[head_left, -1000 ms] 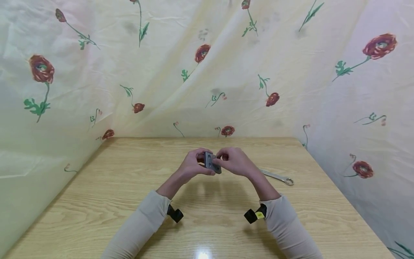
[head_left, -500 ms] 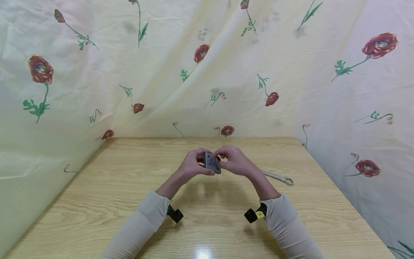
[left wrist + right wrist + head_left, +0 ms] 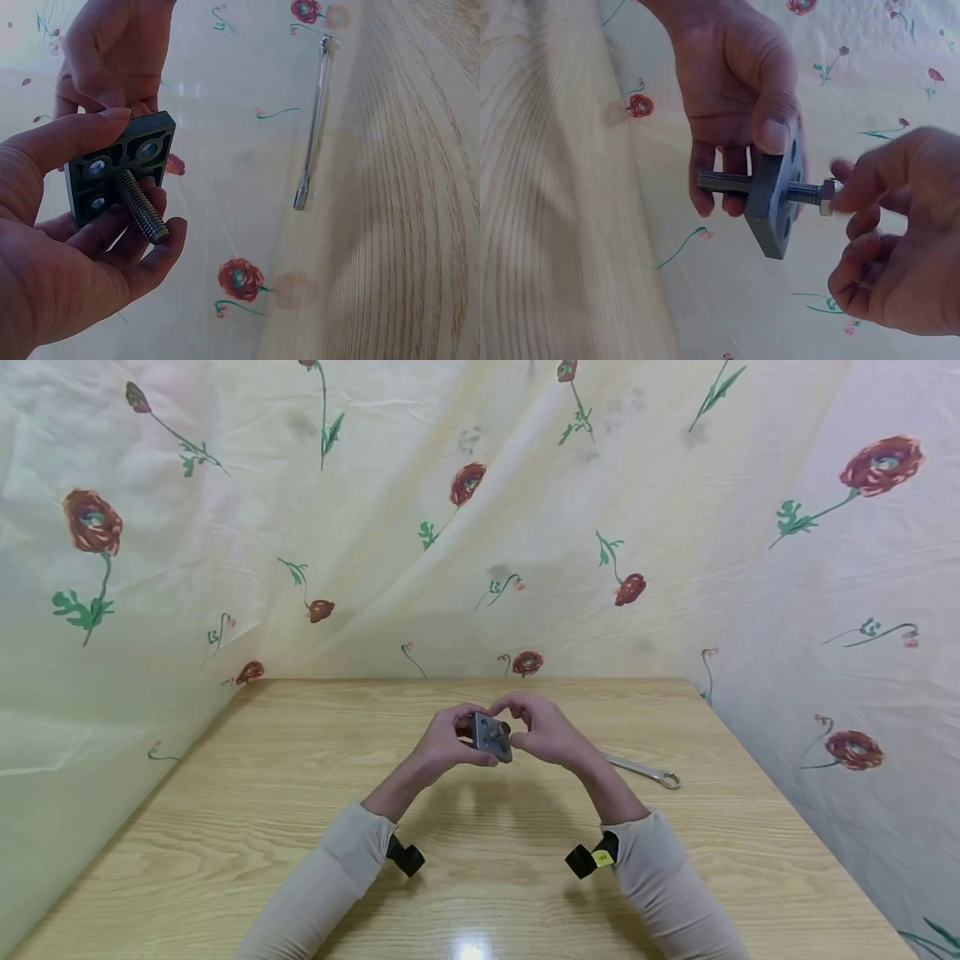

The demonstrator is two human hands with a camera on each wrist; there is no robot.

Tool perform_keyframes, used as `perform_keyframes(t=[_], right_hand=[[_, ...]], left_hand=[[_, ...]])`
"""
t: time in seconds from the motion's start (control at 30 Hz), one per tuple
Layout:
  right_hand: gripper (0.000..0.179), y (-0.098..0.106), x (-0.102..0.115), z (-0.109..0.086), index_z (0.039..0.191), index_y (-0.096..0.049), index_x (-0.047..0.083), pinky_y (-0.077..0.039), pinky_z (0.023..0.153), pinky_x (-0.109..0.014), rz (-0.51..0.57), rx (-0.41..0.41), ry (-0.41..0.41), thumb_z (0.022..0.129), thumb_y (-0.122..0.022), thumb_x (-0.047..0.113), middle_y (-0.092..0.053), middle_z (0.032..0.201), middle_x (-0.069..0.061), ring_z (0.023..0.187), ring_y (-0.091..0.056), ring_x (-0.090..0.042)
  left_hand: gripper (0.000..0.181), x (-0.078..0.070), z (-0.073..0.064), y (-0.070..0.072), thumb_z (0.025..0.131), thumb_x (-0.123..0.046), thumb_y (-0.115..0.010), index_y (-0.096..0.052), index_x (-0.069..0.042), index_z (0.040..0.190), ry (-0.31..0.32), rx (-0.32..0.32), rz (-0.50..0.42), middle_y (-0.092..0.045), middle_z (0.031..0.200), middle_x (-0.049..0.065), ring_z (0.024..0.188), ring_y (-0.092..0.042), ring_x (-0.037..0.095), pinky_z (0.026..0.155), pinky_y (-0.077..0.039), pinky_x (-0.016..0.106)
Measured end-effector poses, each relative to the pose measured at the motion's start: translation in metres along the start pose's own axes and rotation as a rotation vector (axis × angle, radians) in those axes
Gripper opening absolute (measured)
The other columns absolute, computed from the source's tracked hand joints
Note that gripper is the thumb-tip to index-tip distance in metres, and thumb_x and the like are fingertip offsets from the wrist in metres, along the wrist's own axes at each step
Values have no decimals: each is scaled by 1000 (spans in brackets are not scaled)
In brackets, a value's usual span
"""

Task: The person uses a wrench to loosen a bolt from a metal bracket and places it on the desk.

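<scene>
My left hand (image 3: 438, 745) grips a dark grey square plate (image 3: 766, 217) with holes near its corners, thumb on one edge and fingers at the opposite side. A hex-head bolt (image 3: 802, 193) runs through the plate's middle. Its threaded shank (image 3: 141, 204) sticks out on the far side, beside the left fingers. On the head side, my right hand (image 3: 551, 731) has thumb and index finger spread around the bolt head (image 3: 827, 198). One right fingertip is right at the head in the right wrist view, while the other right fingers are loosely bent.
A combination wrench (image 3: 641, 769) lies on the wooden table (image 3: 247, 827), to the right behind the right forearm. Flower-patterned cloth (image 3: 375, 510) hangs around the table's back and sides. Each wrist wears a black camera mount (image 3: 408, 858).
The right thumb and index finger, closed at the bolt earlier, have spread apart, so more of the bolt head shows. The left hand and plate have stayed nearly still.
</scene>
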State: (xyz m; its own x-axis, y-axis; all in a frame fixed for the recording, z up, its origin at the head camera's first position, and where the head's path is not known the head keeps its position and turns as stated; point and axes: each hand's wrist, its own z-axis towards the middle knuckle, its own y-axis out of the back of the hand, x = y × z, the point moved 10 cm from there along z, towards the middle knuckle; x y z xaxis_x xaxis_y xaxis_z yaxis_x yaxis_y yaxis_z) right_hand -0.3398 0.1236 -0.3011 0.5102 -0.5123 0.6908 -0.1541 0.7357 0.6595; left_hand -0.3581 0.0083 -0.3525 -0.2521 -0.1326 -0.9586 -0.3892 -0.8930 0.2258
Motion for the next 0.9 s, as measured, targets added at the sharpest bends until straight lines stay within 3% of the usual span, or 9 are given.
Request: perform_keyframes(t=[0.17,0.33,0.43,0.6,0.9], right_hand=[[28,11,-14,-1,118,-62,6,-36,67,-31,36,-101,-124,99,-61,26,-47,88,-4,77,-43,-19],[55,12,-23,-3,97,-71,7,-41,60,-31,-105,-108,-223,102,-46,55,-63,80,-6,62,-49,-18],[64,7,-26,-5,79,-69,11,-39,54,-29,-205,-80,-274,99,-41,65,-64,72,-5,56,-48,-16],[65,-5,-28,-4,57,-48,17,-24,45,-26,-302,-52,-318,98,-40,68,-35,52,5,47,-31,-12],[61,-8,-20,-3,55,-48,17,-22,44,-25,-345,-71,-281,101,-45,57,-33,50,6,45,-30,-11]], left_hand=[[66,0,1,0,71,2,-84,-57,0,132,6,-1,11,-68,114,20,94,-63,16,81,-55,28],[67,1,0,-1,71,1,-84,-57,1,132,8,1,6,-68,114,21,93,-63,14,80,-56,28],[66,1,0,-1,72,1,-85,-58,-1,131,5,1,6,-68,114,20,94,-63,15,80,-56,28],[64,0,-1,-1,72,1,-85,-59,-3,131,-2,2,8,-69,114,19,94,-63,16,81,-56,28],[62,-1,-2,-2,72,0,-85,-60,-4,129,-17,9,16,-69,113,18,95,-63,16,83,-56,29]])
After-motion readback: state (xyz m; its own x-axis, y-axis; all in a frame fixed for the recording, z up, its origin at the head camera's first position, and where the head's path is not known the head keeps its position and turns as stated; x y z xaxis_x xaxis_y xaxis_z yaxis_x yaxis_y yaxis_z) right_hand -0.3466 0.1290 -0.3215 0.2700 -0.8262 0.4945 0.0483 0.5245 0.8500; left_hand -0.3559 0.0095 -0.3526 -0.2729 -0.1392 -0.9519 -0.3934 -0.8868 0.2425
